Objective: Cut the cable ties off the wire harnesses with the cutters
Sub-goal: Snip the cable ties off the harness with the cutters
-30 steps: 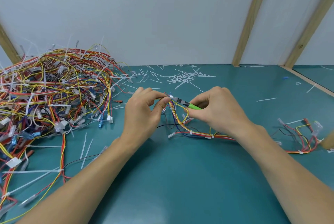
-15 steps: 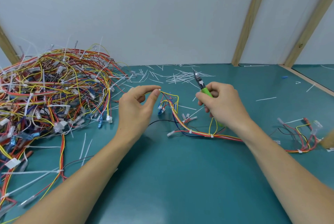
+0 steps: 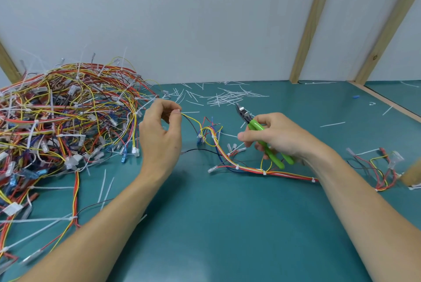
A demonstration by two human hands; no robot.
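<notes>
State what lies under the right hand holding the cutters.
Under the right hand, the cutters' green handles and the wire harness on the table show. Whatever lies directly beneath the palm and wrist is covered.

- I saw a workshop bench: a teal mat (image 3: 227, 224) under plain white panels (image 3: 182, 19) framed by bare wood studs (image 3: 312, 22).
- A harness pile (image 3: 63, 117) and cut ties (image 3: 230, 97) lay on it.
</notes>
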